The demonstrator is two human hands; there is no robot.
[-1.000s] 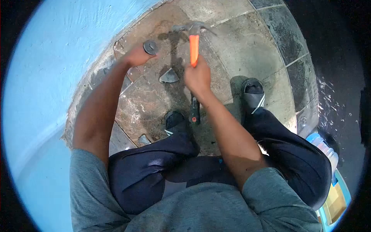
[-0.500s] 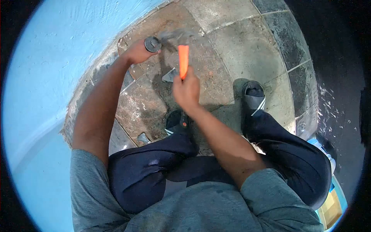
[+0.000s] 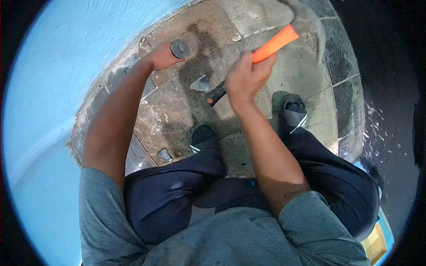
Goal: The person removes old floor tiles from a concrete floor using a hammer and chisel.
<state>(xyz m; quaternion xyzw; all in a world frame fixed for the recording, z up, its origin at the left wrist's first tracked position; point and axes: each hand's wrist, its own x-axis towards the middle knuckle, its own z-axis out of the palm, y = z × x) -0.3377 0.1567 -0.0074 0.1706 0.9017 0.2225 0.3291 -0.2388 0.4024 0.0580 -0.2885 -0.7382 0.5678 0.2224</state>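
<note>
My left hand (image 3: pixel 163 56) is closed around an upright tool with a round dark metal top (image 3: pixel 179 48), close to the blue wall. What lies below that round top is hidden by the hand. My right hand (image 3: pixel 250 80) grips the orange and black handle of a hammer (image 3: pixel 276 43). The hammer's head, blurred by motion, is at the upper right, well away from the round top. Between my hands, a grey broken tile piece (image 3: pixel 200 83) lies on the stone floor.
A blue wall (image 3: pixel 75 62) curves along the left. Another small shard (image 3: pixel 164 154) lies near my left foot (image 3: pixel 205 137). My right foot (image 3: pixel 293 111) stands farther right. Dark tiles (image 3: pixel 346 102) edge the floor, and a yellow and blue container (image 3: pixel 376 244) is at the lower right.
My right hand has swung the hammer up and to the right, away from the round top. My left hand has shifted slightly right with its tool.
</note>
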